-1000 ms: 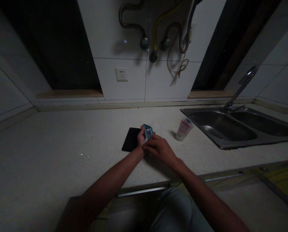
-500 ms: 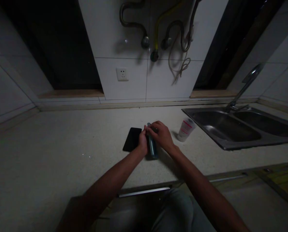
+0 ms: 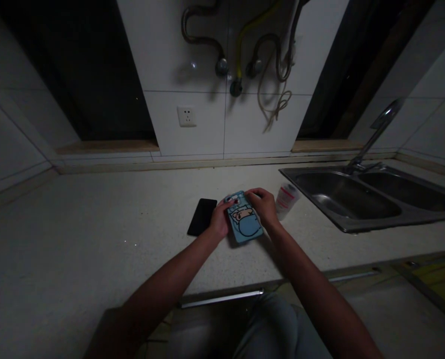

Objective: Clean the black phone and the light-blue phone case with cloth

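Note:
Between my two hands is a light-blue phone case (image 3: 247, 225) with a cartoon figure on its back, tilted above the counter. My left hand (image 3: 219, 219) grips its left edge, thumb lying near the camera cutout at the top. My right hand (image 3: 265, 205) holds the upper right side with curled fingers, some of them hidden behind the case. Whether a phone sits inside the case, I cannot tell. A black phone-like slab (image 3: 202, 217) lies flat on the counter, just left of my left hand.
Right of my right hand stands a clear plastic cup (image 3: 286, 197) with pink-red print. Further right, a double steel sink (image 3: 347, 222) with a faucet (image 3: 375, 132) is set into the pale counter (image 3: 151, 219). Hoses and a wall socket (image 3: 186, 116) are on the tiled wall behind.
The phone case has turned from edge-on to showing its cartoon back. My right hand has shifted right, from the top end to the case's upper right side.

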Demonstrator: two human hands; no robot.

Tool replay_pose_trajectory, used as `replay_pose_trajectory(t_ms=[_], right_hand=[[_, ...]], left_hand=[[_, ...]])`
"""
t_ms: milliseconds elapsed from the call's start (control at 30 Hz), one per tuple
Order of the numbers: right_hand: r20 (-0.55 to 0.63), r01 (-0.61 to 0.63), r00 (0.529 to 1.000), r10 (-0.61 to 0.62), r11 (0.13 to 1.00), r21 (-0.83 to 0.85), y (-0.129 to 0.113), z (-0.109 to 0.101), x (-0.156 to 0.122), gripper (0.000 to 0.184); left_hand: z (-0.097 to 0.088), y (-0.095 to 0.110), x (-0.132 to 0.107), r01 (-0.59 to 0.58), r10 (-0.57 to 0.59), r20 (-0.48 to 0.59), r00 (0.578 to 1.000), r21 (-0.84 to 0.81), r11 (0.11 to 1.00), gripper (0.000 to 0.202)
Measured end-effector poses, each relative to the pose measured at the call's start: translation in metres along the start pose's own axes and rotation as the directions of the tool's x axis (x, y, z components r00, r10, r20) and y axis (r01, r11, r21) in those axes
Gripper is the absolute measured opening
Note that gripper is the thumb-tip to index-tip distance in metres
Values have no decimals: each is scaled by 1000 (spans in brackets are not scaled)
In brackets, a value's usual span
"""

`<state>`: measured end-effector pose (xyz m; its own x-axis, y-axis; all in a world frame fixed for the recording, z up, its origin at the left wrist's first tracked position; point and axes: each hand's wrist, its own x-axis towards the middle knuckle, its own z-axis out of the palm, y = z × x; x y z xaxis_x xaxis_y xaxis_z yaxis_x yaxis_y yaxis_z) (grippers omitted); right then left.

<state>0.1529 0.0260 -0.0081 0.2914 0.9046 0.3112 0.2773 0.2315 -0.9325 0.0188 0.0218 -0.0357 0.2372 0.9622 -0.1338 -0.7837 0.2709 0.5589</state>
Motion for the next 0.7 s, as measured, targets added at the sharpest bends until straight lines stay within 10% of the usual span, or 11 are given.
replay_pose_trajectory(t_ms=[167,433,700], right_hand=[[53,-129,991,124,987,93,5,9,-17,29],[12,406,903,-430,841,-357,-1,1,-16,17],[386,581,808,-445,711,-396,-9,18,-17,14]], left_hand=[[8,3,-6,167,-165,21,986,-126,978,10],[11,5,-8,289,-281,76,957,-125,949,27],[14,5,-13,294,-295,10,955,-134,946,60]])
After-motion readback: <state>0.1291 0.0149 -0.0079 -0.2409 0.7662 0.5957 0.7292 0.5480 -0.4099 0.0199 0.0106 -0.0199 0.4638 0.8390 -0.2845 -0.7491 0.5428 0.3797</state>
